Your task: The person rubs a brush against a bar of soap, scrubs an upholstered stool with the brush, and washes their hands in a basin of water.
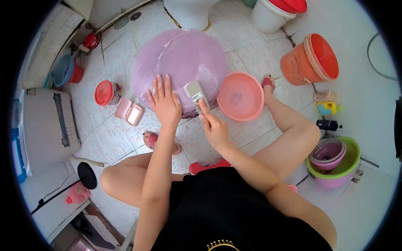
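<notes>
A large, rounded purple exercise ball (188,54) stands on the tiled floor before me, with whitish, wet-looking streaks over its top. My left hand (165,104) lies flat on its near side, fingers spread. Pressed to the surface just right of that is a flat brush (194,90) with a pale head, and my right hand (214,127) is closed around its handle. Close beside the ball, on the right, sits a pink basin (240,98), with what looks like a little water in it.
Left of the ball are an open pink soap box (134,114) and a red-lidded tub (104,93). An orange bucket (307,62), several bottles (328,108) and stacked basins (335,178) line the right wall. A white bucket (268,19) stands at the back.
</notes>
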Tool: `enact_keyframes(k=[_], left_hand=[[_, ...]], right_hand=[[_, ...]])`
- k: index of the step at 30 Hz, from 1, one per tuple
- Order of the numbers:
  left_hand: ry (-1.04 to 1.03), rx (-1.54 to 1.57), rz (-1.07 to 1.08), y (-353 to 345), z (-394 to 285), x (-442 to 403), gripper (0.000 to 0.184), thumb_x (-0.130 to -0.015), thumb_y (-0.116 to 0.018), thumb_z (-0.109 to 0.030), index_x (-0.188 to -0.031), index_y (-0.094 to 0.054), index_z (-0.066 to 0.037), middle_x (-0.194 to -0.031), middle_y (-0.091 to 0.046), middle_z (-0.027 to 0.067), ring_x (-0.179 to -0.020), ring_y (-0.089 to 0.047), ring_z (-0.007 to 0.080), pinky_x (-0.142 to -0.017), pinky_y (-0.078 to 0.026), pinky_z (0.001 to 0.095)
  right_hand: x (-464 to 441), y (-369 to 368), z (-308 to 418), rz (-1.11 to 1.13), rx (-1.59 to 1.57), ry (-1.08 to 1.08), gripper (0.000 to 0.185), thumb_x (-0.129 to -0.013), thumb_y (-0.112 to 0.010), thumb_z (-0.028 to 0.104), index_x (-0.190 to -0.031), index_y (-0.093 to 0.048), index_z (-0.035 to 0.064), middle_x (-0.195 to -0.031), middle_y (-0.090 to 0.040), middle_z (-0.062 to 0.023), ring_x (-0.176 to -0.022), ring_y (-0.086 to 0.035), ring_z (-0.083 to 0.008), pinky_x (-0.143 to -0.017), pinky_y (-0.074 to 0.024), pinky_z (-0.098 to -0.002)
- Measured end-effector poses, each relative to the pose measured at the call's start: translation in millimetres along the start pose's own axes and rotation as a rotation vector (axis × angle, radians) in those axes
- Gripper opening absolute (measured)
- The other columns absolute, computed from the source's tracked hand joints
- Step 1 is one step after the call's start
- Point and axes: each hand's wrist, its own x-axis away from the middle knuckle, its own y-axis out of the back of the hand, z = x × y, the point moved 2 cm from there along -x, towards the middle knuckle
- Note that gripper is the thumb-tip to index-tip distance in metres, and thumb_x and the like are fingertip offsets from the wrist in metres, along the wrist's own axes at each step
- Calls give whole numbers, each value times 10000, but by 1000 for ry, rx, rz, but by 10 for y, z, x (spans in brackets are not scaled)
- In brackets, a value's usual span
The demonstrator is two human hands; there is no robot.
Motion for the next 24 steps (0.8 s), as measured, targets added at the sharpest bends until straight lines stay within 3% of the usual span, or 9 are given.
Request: enact_keyframes(k=[6, 11, 13, 16, 22, 23, 24], left_hand=[[-92, -10, 91, 33, -202, -73, 597, -899, -470, -163, -1495, -435, -143, -1575, -368, 124, -1471, -306, 297, -1218, -135, 524], [-170, -46, 132, -45, -542, -135, 600, -888, -456, -191, -1486, -451, -149, -1551, -405, 133, -1451, -347, 301, -1215, -156, 522], [-193, -52, 128, -81, -585, -146, 602, -890, -452, -195, -1490, -447, -153, -1553, -402, 134, -1449, -349, 304, -1213, -161, 519], [-221, -48, 137, -115, -635, -158, 602, -894, -445, -200, -1495, -442, -160, -1554, -400, 140, -1445, -355, 308, -1209, -172, 517], [-256, -73, 115, -142, -714, -175, 594, -906, -428, -215, -1497, -441, -152, -1552, -399, 151, -1441, -361, 314, -1195, -206, 523], [-258, -78, 105, -147, -715, -180, 593, -908, -424, -218, -1497, -440, -150, -1552, -399, 151, -1441, -361, 315, -1193, -210, 524], [-258, -85, 105, -150, -720, -190, 592, -909, -423, -221, -1496, -441, -146, -1553, -398, 153, -1441, -360, 316, -1193, -211, 526]], right_hand=[[140, 36, -65, 4, 2, -28, 591, -936, -645, 150, -1479, -476, 309, -691, -619, -93, -569, -611, -284, -538, -484, -405], [-328, 169, -620, -335, -148, -101, 516, -980, -593, 186, -1473, -485, 293, -928, -693, -184, -755, -675, -346, -666, -514, -402], [-658, 239, -806, -337, -192, -202, 468, -1006, -549, 226, -1467, -489, 282, -1028, -689, -220, -848, -683, -373, -726, -519, -402], [-1148, 299, -1036, -160, -249, -362, 445, -1019, -511, 272, -1463, -491, 254, -1089, -689, -222, -943, -677, -398, -799, -528, -412], [-1594, 353, -1058, -51, -242, -516, 451, -1004, -525, 271, -1452, -502, 231, -1099, -679, -251, -979, -661, -426, -844, -520, -453], [-1474, 264, -1080, -169, -283, -381, 447, -1007, -519, 257, -1451, -503, 206, -1099, -669, -268, -979, -663, -421, -829, -521, -448], [-1368, 281, -989, -157, -313, -417, 445, -1011, -515, 254, -1453, -501, 201, -1081, -667, -273, -962, -663, -422, -817, -518, -452]])
